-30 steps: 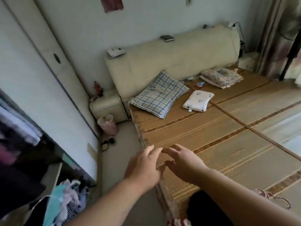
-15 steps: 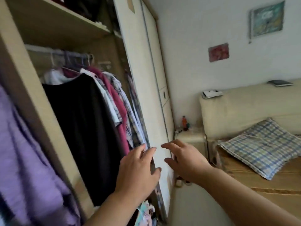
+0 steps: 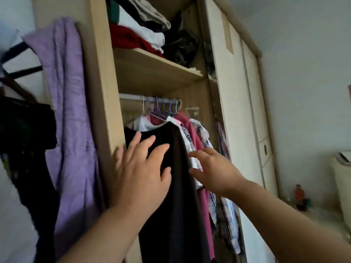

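Note:
An open wooden wardrobe (image 3: 102,76) fills the view. Several garments hang from its rail (image 3: 131,97): a black garment (image 3: 176,196) in front, then white, pink and plaid shirts (image 3: 222,211) behind it. My left hand (image 3: 140,171) is raised with fingers spread and straight, in front of the black garment's shoulder, holding nothing. My right hand (image 3: 214,169) reaches toward the white shirt's edge (image 3: 193,160) with fingers loosely extended, and grips nothing.
A purple garment (image 3: 70,130) hangs on the wardrobe's left post, with dark clothes (image 3: 26,139) further left. Folded clothes (image 3: 138,29) are piled on the upper shelf (image 3: 157,61). The cream sliding door (image 3: 237,111) stands at the right, with a small bottle (image 3: 300,196) on a low stand.
The view swung from the bed and mat up to the wardrobe. Both hands rose from waist height to the hanging garments and spread apart.

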`<state>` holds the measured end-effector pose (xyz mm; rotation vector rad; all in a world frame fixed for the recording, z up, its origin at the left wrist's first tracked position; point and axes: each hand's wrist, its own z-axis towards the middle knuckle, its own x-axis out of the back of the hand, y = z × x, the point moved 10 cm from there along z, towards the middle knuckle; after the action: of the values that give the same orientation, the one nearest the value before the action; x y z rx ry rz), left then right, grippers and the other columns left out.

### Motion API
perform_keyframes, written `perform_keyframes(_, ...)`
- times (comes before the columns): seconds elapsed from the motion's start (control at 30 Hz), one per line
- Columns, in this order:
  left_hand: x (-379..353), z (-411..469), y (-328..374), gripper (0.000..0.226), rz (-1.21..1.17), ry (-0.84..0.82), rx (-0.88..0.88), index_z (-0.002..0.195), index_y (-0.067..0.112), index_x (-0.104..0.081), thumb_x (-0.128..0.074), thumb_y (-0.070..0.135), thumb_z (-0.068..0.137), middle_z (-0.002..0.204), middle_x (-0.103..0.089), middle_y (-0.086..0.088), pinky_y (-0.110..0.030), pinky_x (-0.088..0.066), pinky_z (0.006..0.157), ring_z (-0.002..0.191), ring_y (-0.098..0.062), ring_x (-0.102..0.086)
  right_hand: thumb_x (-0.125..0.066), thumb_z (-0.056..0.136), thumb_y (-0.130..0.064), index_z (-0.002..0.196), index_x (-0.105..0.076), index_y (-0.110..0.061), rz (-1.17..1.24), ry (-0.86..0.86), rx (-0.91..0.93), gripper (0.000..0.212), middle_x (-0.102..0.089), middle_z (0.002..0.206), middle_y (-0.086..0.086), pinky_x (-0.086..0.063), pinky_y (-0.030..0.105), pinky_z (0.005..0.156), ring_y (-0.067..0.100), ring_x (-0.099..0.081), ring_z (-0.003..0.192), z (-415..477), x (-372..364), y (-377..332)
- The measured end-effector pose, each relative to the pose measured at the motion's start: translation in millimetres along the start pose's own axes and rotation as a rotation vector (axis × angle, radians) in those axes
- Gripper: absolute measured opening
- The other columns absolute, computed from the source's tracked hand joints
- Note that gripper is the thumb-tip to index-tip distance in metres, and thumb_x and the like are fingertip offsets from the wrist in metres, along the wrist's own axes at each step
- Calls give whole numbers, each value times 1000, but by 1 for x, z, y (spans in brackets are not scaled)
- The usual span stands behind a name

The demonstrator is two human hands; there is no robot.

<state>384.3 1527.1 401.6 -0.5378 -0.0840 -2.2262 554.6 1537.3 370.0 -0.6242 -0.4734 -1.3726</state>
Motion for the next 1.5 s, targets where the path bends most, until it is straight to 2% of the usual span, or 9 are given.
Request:
perform_keyframes(0.17, 4, 38, -13, 56, 251, 71, 65, 115, 24, -65, -79, 27, 61, 133, -55, -10, -58, -32, 103, 133, -35, -40, -56, 88, -43, 136, -43, -33, 92, -19, 101, 51, -46, 132, -2, -43, 32, 97, 19, -50, 119, 80, -23, 26)
perform_keyframes(0.3, 11, 71, -20, 42, 460, 120, 97, 116, 21, -65, -65, 20, 74, 138, -51, -13, -59, -29, 102, 136, -36, -36, -57, 87, -41, 138, -42, -28, 151, -69, 172, 55, -47, 132, 4, -42, 35, 100, 24, -50, 119, 140, -46, 41)
perform_keyframes(0.47, 25, 88, -30, 47, 655, 156, 145, 114, 18, -67, -75, 18, 68, 139, -50, -15, -59, -31, 101, 136, -36, -36, -58, 86, -39, 141, -39, -19, 211, -73, 222, 61, -47, 138, 10, -37, 32, 103, 27, -44, 126, 200, -71, 48)
perform_keyframes(0.63, 22, 91, -31, 39, 754, 169, 186, 114, 18, -67, -62, 22, 75, 131, -58, -11, -57, -33, 101, 137, -34, -35, -53, 91, -27, 142, -33, -7, 219, -131, 233, 59, -37, 142, 18, -29, 30, 107, 30, -35, 131, 250, -100, 54)
perform_keyframes(0.83, 21, 92, -31, 49, 816, 142, 236, 115, 18, -67, -46, 37, 74, 126, -61, -5, -58, -34, 101, 138, -31, -34, -47, 91, -16, 125, -44, -1, 195, -166, 114, 37, -55, 124, 19, -40, 32, 89, 32, -50, 115, 285, -128, 58)
perform_keyframes(0.97, 20, 92, -32, 47, 849, 122, 250, 113, 18, -68, -51, 35, 72, 123, -63, -3, -58, -34, 102, 139, -31, -32, -39, 94, -17, 133, -45, -13, 122, -198, 110, 39, -53, 134, 7, -36, 33, 97, 25, -51, 122, 299, -133, 42)
perform_keyframes(1.03, 19, 92, -32, 47, 862, 112, 254, 113, 19, -67, -51, 35, 72, 123, -63, -3, -59, -34, 102, 139, -30, -31, -33, 97, -17, 132, -47, -12, 165, -205, 85, 38, -53, 134, 10, -37, 35, 95, 26, -51, 121, 304, -137, 40)
perform_keyframes(1.27, 19, 92, -32, 47, 890, 127, 245, 112, 19, -65, -45, 38, 74, 118, -65, -1, -58, -34, 102, 140, -29, -30, -43, 88, 1, 118, -55, -5, 290, -29, 114, 33, -63, 113, 21, -47, 38, 85, 36, -59, 107, 310, -104, 40)
perform_keyframes(1.5, 19, 91, -33, 47, 889, 143, 228, 108, 17, -67, -43, 37, 73, 116, -66, -2, -58, -35, 101, 139, -30, -32, -40, 83, 4, 133, -42, -15, 327, 104, 138, 54, -65, 94, 22, -45, 39, 65, 38, -60, 87, 307, -71, 56)
